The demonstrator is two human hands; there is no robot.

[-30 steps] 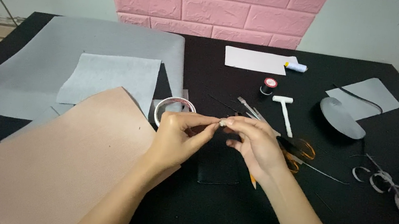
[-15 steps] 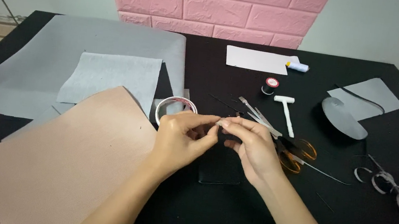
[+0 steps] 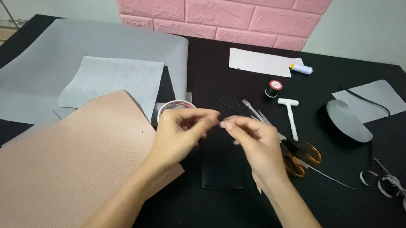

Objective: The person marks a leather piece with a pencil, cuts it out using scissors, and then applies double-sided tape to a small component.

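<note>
Head view, and both hands meet over the middle of the black table (image 3: 230, 227): the left hand (image 3: 179, 137) has thumb and forefinger pinched nearly closed, and the right hand (image 3: 256, 144) mirrors it, fingertips almost touching at a tiny pale spot between them. What they pinch is too small to tell, perhaps thread or a needle, so I cannot say what either grip really has. Directly below the hands, at six o'clock, lies a dark rectangular leather piece (image 3: 224, 171), flat on the table. At nine o'clock of the left hand sits a roll of tape (image 3: 174, 110), half on the pink sheet (image 3: 60, 163). At three o'clock of the right hand lie orange-handled scissors (image 3: 301, 158), with thin metal tools (image 3: 260, 116) at one o'clock and a small spool (image 3: 273, 88) beyond them. The risk, as I judge it: a thing this fine could slip from the pinch and vanish on the black surface, or the right wrist could brush the scissor blades when lowering. The grey strips (image 3: 402, 190) far right are well apart.
</note>
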